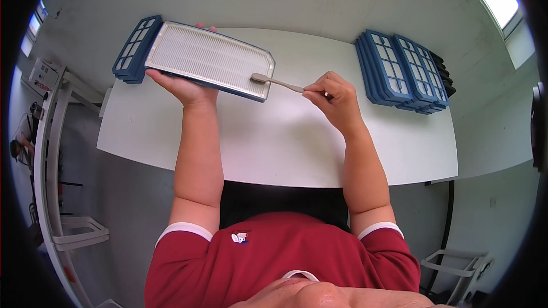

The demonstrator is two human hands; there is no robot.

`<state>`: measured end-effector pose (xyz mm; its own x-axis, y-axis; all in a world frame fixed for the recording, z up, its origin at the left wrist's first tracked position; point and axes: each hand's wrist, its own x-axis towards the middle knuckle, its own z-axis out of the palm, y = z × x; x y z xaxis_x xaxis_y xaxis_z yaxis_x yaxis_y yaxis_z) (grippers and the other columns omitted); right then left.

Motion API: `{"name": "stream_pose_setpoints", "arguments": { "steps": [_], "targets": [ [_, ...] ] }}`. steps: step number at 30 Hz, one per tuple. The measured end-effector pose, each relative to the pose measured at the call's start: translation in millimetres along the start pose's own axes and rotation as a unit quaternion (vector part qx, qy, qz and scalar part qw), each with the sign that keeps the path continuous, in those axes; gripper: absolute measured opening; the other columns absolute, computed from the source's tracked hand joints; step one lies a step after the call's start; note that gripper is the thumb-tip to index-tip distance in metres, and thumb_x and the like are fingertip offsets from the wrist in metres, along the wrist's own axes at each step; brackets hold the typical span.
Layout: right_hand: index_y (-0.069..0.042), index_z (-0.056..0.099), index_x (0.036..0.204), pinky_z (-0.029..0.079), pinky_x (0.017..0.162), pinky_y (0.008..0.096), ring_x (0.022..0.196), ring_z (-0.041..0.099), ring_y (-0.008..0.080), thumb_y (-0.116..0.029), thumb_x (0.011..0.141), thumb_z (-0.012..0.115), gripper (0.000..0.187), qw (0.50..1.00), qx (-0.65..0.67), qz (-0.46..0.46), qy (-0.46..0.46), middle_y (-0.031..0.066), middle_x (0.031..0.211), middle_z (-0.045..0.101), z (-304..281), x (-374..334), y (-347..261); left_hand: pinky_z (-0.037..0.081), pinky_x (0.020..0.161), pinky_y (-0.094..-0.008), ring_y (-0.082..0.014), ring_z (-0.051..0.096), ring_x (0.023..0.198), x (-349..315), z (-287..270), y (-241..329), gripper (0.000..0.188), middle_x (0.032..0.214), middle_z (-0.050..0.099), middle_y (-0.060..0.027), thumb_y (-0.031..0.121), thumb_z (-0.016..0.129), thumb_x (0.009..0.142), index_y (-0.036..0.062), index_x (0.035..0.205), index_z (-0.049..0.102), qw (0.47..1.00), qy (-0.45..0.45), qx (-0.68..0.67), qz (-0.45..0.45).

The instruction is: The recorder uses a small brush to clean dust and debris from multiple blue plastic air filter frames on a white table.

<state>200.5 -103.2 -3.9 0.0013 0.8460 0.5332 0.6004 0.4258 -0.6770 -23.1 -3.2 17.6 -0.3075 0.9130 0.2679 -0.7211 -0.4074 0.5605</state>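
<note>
My left hand (185, 86) grips a flat air filter (200, 54) from below, thumb along its near edge and fingertips showing past its far edge. The filter has white pleats inside a blue frame and is raised over the white table, tilted with its right end nearer me. In my right hand (334, 98) a grey-brown toothbrush (285, 84) is pinched by the handle between thumb and fingers. Its head rests against the pleats close to the filter's right end; the bristles are hidden beneath the head.
Blue-framed filters (136, 51) are stacked at the table's far left. More stacks of blue filters (394, 71) stand at the far right, with black parts (444, 75) behind them. The white table (274, 154) has its front edge before me, and a wall rises behind it.
</note>
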Motion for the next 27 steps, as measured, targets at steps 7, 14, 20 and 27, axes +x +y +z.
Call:
{"name": "stream_pose_setpoints", "arguments": {
  "steps": [7, 14, 20, 27],
  "targets": [
    [-0.002, 0.067, 0.075, 0.043, 0.052, 0.0247, 0.059, 0.054, 0.0129, -0.001, 0.073, 0.072, 0.005, 0.999, -0.015, 0.017, 0.033, 0.0037, 0.07, 0.057, -2, 2, 5, 0.042, 0.096, -0.0491, -0.0408, 0.051, 0.111, -2, 3, 1, 0.093, 0.122, 0.05, -0.0213, 0.083, 0.012, 0.074, 0.0171, 0.133, 0.039, 1.0, -0.026, 0.001, -0.007],
    [-0.002, 0.066, 0.073, 0.043, 0.052, 0.0248, 0.058, 0.053, 0.0127, 0.0, 0.072, 0.071, 0.005, 0.997, -0.019, -0.008, 0.08, 0.0039, 0.07, 0.057, -1, 4, 8, 0.042, 0.096, -0.0491, -0.0401, 0.051, 0.112, -3, 3, 0, 0.093, 0.122, 0.051, -0.0206, 0.083, 0.011, 0.074, 0.0176, 0.133, 0.04, 0.999, -0.037, 0.006, -0.001],
    [-0.002, 0.066, 0.073, 0.041, 0.051, 0.0242, 0.057, 0.051, 0.012, 0.0, 0.072, 0.071, 0.006, 1.0, 0.005, 0.013, 0.021, 0.0039, 0.066, 0.057, -5, 2, 5, 0.044, 0.094, -0.0497, -0.0392, 0.052, 0.111, 2, -5, -1, 0.093, 0.123, 0.051, -0.0188, 0.083, 0.008, 0.073, 0.019, 0.134, 0.039, 1.0, -0.01, -0.005, 0.023],
    [-0.003, 0.066, 0.073, 0.04, 0.052, 0.0235, 0.06, 0.052, 0.0098, -0.004, 0.074, 0.071, 0.005, 0.987, 0.097, 0.082, -0.102, 0.0028, 0.067, 0.059, -12, -3, 3, 0.04, 0.097, -0.0524, -0.0405, 0.051, 0.113, -1, -1, -2, 0.094, 0.125, 0.049, -0.0199, 0.084, 0.01, 0.073, 0.0192, 0.135, 0.038, 1.0, 0.014, -0.011, -0.004]
  ]
}}
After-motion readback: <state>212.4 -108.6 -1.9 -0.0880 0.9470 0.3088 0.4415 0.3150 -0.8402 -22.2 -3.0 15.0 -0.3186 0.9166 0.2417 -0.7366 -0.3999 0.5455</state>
